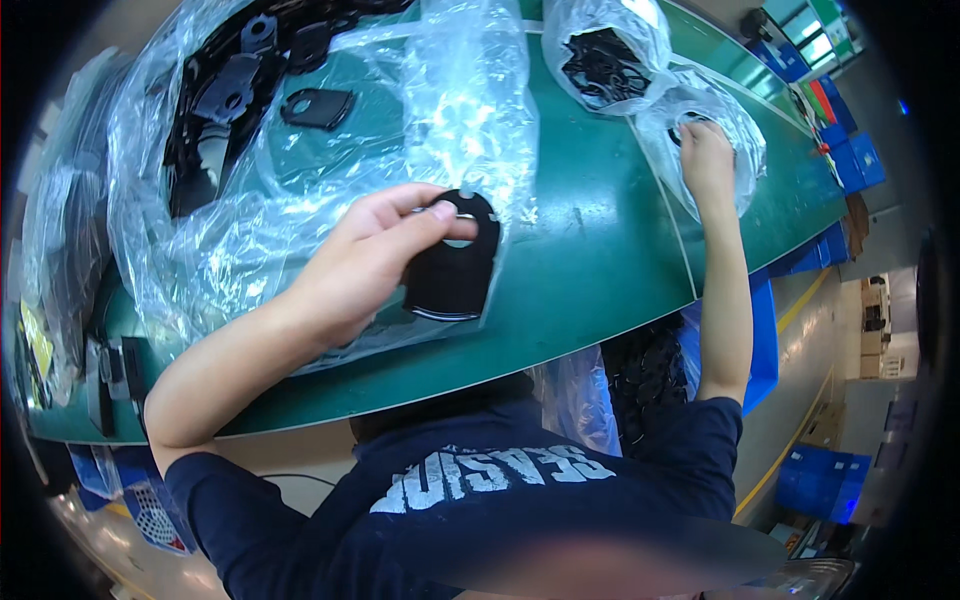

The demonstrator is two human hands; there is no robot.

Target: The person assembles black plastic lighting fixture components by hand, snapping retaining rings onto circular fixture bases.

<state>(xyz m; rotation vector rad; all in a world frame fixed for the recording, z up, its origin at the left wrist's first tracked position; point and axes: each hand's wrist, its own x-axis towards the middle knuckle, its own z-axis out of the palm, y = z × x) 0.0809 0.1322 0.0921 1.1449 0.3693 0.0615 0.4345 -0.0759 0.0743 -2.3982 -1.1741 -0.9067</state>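
My left hand (385,245) pinches a flat black part (450,280) with a large round hole, thumb and fingers closed at the hole's edge. It is raised above the front of the green table. At the right, my right hand (707,155) reaches down into an open clear plastic bag (745,180). Its fingers are bent together by something dark in the bag, and their tips are hidden. A similar black part (318,108) lies on the clear plastic sheeting (465,90) beyond my left hand.
More black parts (225,90) are heaped inside the sheeting at the far left. Another clear bag holding black pieces (605,65) stands at the back right of the green table (590,250). Blue bins (762,340) are below the table's right edge. Folded clear plastic (65,200) hangs at the left.
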